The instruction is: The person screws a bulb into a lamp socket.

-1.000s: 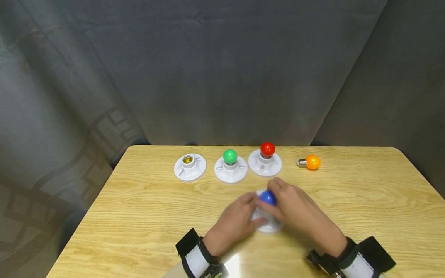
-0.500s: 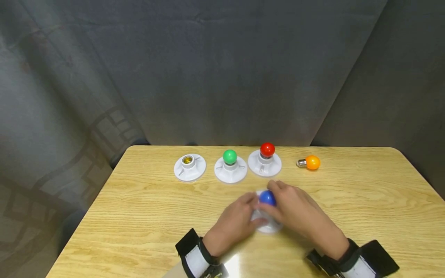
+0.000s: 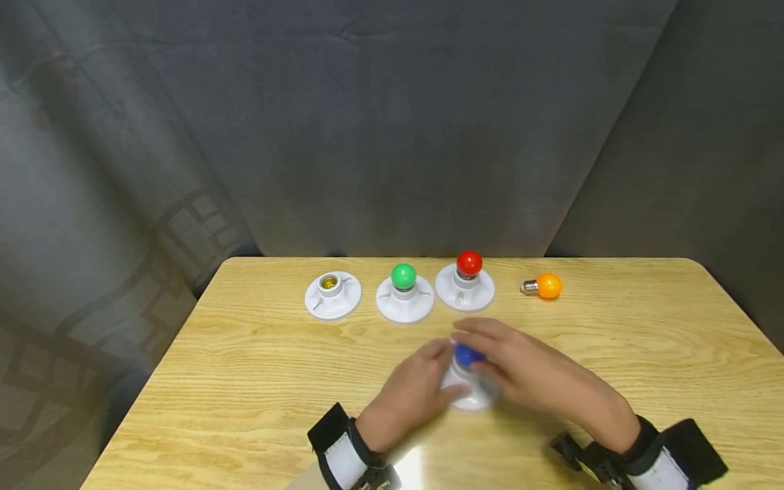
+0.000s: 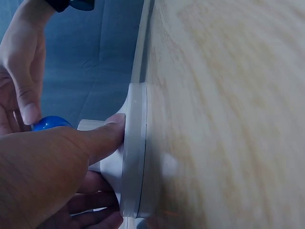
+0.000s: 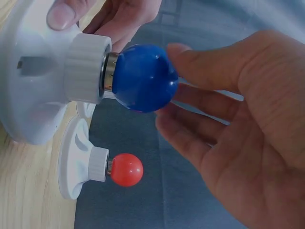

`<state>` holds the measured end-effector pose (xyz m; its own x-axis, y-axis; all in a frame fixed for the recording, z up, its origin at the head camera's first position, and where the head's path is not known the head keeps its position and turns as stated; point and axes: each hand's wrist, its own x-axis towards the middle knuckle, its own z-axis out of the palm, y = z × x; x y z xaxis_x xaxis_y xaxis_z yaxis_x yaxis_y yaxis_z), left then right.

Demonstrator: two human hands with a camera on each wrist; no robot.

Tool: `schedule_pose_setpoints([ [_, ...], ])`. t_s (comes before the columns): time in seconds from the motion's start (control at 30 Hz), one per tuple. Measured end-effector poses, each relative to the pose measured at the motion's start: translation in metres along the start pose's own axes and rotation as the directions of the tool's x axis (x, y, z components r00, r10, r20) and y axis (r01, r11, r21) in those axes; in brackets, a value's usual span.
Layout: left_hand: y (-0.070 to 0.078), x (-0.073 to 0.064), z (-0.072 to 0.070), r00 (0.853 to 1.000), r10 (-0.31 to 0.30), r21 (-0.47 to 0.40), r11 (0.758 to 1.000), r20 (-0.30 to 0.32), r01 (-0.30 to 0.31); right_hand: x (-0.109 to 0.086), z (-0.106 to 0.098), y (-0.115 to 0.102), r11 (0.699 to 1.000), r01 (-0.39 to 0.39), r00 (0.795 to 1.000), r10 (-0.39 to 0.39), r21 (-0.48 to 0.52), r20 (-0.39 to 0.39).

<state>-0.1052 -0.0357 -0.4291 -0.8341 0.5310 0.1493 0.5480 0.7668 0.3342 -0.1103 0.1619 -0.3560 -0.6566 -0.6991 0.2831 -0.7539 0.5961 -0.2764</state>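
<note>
A blue light bulb (image 5: 143,78) sits in the socket of a white lamp holder (image 5: 88,67), a strip of its metal screw base showing above the collar. My left hand (image 3: 413,391) grips this lamp holder, thumb on one side of the round base and fingers on the other, as the left wrist view shows. My right hand (image 3: 514,354) has thumb and fingertips round the blue bulb, thumb tip at the glass and the other fingers partly hidden behind it. From the head view, the right fingers cover much of the bulb's top.
Behind the hands stand a lamp holder with a green bulb (image 3: 403,277) and another with a red bulb (image 3: 469,263). A bare lamp holder (image 3: 333,306) is at the left. An orange bulb (image 3: 548,286) lies on its side at the right of the wooden table (image 3: 245,395), before a grey curtain (image 3: 398,136).
My right wrist has swung right and slightly down, its fingers straighter and reaching farther left over the blue bulb than before. The left hand keeps its place on the lamp holder.
</note>
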Motion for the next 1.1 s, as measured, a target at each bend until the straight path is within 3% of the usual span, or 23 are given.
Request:
schedule_pose_setpoints([
  [0.3, 0.001, 0.000, -0.001, 0.999, -0.030, -0.015, 0.999, 0.025, 0.031, -0.001, -0.001, -0.002, 0.998, -0.059, 0.993, 0.058, 0.014, 0.101],
  [0.67, 0.001, -0.001, -0.002, 1.000, 0.006, -0.003, 1.000, -0.017, -0.006, 0.002, 0.003, -0.002, 0.999, -0.041, 0.998, 0.042, -0.025, 0.041],
  [1.1, 0.000, 0.000, -0.001, 1.000, 0.015, -0.005, 1.000, -0.022, -0.015, 0.004, 0.010, 0.000, 0.996, -0.055, 0.998, 0.055, -0.066, -0.010],
])
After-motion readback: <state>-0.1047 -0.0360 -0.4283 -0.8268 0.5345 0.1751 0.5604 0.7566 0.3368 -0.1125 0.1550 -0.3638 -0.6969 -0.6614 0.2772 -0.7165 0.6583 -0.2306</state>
